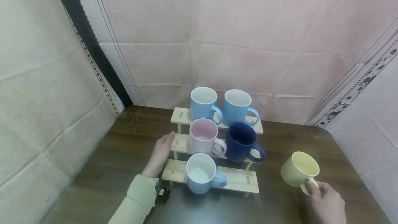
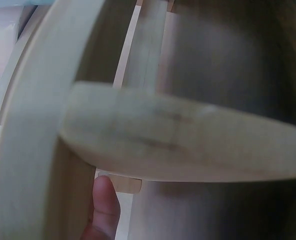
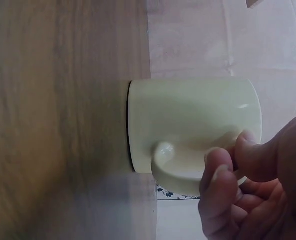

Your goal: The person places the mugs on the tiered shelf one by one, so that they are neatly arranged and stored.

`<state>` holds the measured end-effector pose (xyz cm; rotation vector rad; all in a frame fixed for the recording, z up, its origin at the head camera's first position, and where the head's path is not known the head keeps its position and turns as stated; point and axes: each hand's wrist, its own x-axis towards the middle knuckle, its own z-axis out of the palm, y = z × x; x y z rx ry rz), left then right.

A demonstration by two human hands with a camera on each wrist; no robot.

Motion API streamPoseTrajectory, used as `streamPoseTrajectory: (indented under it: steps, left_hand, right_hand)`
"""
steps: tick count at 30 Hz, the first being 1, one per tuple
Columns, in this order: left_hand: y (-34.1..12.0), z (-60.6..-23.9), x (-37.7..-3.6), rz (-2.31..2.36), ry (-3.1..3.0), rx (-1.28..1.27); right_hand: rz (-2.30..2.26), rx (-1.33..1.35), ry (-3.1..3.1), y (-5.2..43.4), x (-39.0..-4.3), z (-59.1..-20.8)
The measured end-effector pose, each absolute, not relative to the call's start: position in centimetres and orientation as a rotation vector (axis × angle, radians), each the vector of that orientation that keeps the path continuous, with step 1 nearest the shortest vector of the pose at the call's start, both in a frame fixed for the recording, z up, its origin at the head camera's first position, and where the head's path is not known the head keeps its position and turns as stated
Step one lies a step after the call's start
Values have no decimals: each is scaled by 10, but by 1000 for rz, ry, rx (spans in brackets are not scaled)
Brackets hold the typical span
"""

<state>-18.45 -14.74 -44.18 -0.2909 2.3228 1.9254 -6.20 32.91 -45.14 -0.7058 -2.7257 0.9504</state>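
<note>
In the head view, my left hand [image 1: 160, 152] rests against the left end of a three-tier wooden mug rack [image 1: 178, 172], at the middle tier. One straight finger [image 2: 106, 202] shows beside a pale board in the left wrist view; the others are hidden. Over on the right, my right hand [image 1: 326, 201] pinches the handle of a pale yellow mug [image 1: 290, 172] between thumb and fingers. That mug is upright, apart from the rack, its base at the dark wooden tabletop in the right wrist view.
Two light blue mugs [image 1: 202, 110] stand on the top tier. A pink mug [image 1: 199, 142] and a dark blue mug [image 1: 237, 149] share the middle one. Another light blue mug [image 1: 199, 182] sits on the bottom tier. Pale cloth [image 1: 217, 44] hangs behind and beside the table.
</note>
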Motion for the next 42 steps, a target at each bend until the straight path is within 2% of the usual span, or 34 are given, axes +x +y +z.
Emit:
streamPoseTrajectory:
  steps: [21, 42]
  left_hand:
    - [-147, -443, -185, 1930, 2340, -281]
    - [-147, -443, -186, 1935, 2332, -291]
  right_hand:
    - [869, -613, -2734, 326, -58, -448]
    - [828, -715, -2580, 323, -56, -447]
